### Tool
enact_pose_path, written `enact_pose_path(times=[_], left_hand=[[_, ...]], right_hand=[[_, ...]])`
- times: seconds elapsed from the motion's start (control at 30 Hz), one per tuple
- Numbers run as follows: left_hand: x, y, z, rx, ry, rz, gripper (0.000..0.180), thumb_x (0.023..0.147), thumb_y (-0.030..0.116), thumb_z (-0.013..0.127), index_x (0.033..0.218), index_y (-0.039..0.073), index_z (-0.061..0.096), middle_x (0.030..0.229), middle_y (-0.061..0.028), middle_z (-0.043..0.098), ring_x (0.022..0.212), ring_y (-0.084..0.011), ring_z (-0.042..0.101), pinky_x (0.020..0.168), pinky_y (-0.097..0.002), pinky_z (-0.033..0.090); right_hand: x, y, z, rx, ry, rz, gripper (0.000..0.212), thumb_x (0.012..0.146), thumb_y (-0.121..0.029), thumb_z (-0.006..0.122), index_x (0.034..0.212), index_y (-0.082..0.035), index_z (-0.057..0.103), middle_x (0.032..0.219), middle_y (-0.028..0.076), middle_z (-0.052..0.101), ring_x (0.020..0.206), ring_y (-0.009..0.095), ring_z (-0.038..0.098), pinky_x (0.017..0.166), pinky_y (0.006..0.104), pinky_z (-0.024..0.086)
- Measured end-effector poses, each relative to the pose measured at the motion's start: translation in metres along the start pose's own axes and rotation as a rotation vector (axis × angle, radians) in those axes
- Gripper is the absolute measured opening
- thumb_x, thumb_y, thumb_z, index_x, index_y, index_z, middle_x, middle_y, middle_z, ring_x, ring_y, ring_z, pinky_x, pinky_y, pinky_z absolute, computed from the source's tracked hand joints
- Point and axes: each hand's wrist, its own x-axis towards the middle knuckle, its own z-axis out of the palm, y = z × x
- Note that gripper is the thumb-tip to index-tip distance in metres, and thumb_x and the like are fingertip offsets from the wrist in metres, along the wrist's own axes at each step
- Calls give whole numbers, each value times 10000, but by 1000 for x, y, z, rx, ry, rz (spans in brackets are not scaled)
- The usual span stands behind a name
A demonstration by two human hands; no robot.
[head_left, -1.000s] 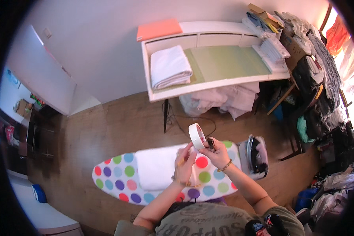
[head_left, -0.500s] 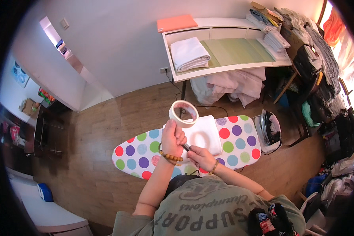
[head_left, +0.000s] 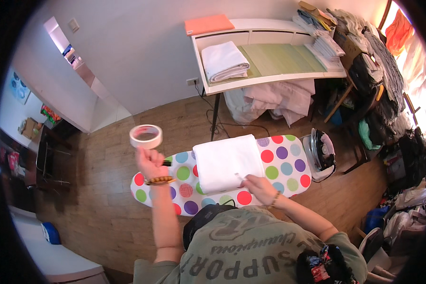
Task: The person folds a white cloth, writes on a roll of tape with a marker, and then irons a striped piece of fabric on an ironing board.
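My left hand (head_left: 152, 164) is raised over the left part of the ironing board, closed round a roll of cream-white tape (head_left: 147, 143). A short dark object with a green part (head_left: 167, 162) sticks out of the same fist; its kind is unclear. Over the front right of a folded white cloth (head_left: 229, 158), my right hand (head_left: 261, 190) pinches a small whitish strip (head_left: 238, 175), too small to make out fully. The cloth lies flat on the ironing board (head_left: 186, 190), whose white cover has coloured dots.
An iron (head_left: 323, 150) rests on its stand at the board's right end. Behind is a white desk (head_left: 270, 84) bearing another folded white cloth (head_left: 225, 61), an orange-pink flat item (head_left: 208, 24) and stacked packets (head_left: 327, 49). Clothes (head_left: 381, 61) are heaped at the right.
My hands have drawn apart. The left went left with the tape roll and dark object; the right moved slightly right and now shows a whitish strip. The cloth is more exposed.
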Motion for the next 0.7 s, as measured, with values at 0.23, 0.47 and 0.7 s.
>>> enact_pose_path(times=[0.23, 0.47, 0.7], left_hand=[[-42, -7, 11, 1111, -839, 140, 136, 881, 127, 533, 928, 14, 592, 667, 18, 491, 620, -85, 475, 625, -216, 413], [-80, 1, 54, 871, -884, -507, 188, 910, 145, 482, 992, -3, 564, 859, -23, 573, 783, -93, 527, 747, -235, 426], [-100, 3, 55, 708, -846, -492, 204, 917, 165, 489, 991, -14, 553, 779, -12, 557, 714, -61, 493, 642, -213, 407]], right_hand=[[-5, -20, -57, 1174, 63, -480, 407, 918, -124, 389, 1317, -75, 324, 1011, 226, 535, 710, 262, 615, 551, 370, 541], [11, -58, -46, 1413, -112, -705, 431, 879, -88, 468, 1288, -10, 355, 910, 218, 597, 759, 266, 615, 547, 356, 535], [10, -76, -42, 859, 96, -573, 231, 821, -75, 603, 1009, 58, 584, 751, 121, 607, 638, 169, 598, 568, 271, 510]])
